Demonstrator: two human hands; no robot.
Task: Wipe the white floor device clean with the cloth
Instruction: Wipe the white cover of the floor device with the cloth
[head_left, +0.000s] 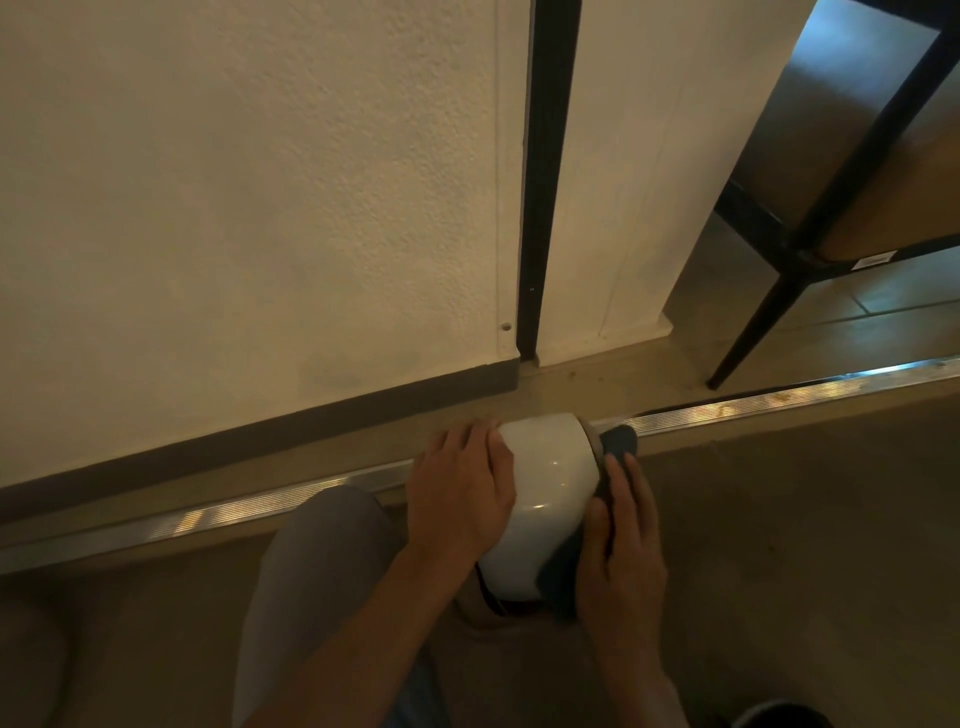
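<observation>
1. the white floor device (545, 488) sat low in the centre of the frame, a rounded glossy shell on the tan floor (779, 519), lying across the ribbed metal threshold strip (753, 402).
2. the left hand (460, 493) lay on the shell's left flank, fingers fairly straight and spread over the curve, bracing it rather than clutching.
3. the right hand (621, 545) pressed a dark cloth (618, 441) against the right side, fingers extended flat over the fabric; the cloth's far end poked out beyond the fingertips by the grey rim.
4. handling call: that shell looked hard, smooth and slick, with bright highlights on it, so a bare palm could slide; steadying from the opposite flank, as the left hand did, seemed the sensible hold.
5. it looked light enough to shift under a firm wipe, a judgement only, and its weight cannot be told for sure.
6. the cloth looked soft and limp, folding to the curve.
7. a grey trouser knee (322, 561) filled the lower left; a black chair leg (748, 338) stood upper right, well apart.
</observation>
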